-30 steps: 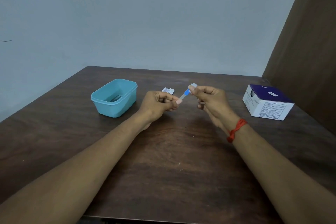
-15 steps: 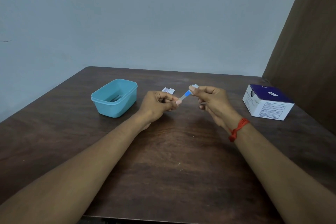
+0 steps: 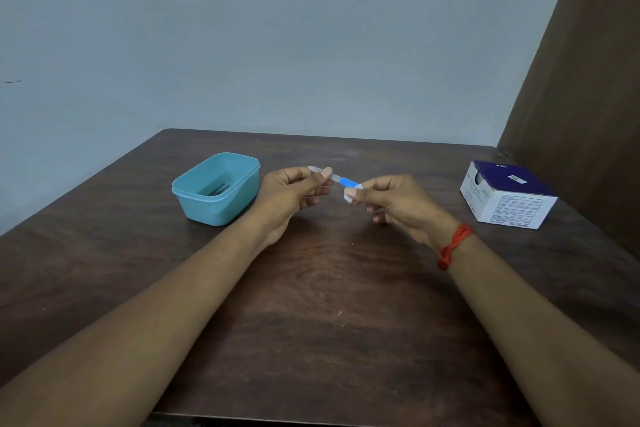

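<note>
Over the middle of the tabletop [image 3: 329, 305], between the box [image 3: 509, 198] near the right edge and the tub [image 3: 194, 196] toward the left edge, the left hand [image 3: 287, 194] and right hand [image 3: 398, 204] each pinch one end of a thin blue-banded stick [image 3: 346, 181]. An uneven pull could snap it, and a slipping pinch could drop it.

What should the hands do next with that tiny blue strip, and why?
Probably pull gently apart. The left hand pinches one end of the strip, the right hand pinches its white end, and it spans between them above the table, so a small pull may separate it.
</note>
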Tool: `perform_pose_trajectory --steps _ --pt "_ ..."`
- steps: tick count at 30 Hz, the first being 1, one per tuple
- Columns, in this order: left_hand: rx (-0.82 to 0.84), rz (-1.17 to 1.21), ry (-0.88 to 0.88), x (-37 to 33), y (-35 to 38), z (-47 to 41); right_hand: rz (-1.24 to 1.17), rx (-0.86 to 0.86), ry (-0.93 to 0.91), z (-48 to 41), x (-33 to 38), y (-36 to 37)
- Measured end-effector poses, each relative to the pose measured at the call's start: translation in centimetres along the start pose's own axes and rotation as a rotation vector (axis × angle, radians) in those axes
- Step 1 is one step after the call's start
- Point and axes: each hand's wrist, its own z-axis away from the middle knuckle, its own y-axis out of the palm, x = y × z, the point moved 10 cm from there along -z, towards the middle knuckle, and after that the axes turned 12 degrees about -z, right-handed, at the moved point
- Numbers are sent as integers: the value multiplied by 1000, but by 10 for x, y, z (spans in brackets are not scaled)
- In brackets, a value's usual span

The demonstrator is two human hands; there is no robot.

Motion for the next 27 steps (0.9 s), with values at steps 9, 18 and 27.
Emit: perform_pose_trajectory --steps 9,18,27 --pt "15 13 69 -3 17 2 262 131 -135 5 6 24" --pt "-92 87 56 -6 0 -1 200 -84 -246 0 17 1" --pt "-59 -164 43 3 11 3 102 -177 -324 -2 25 -10"
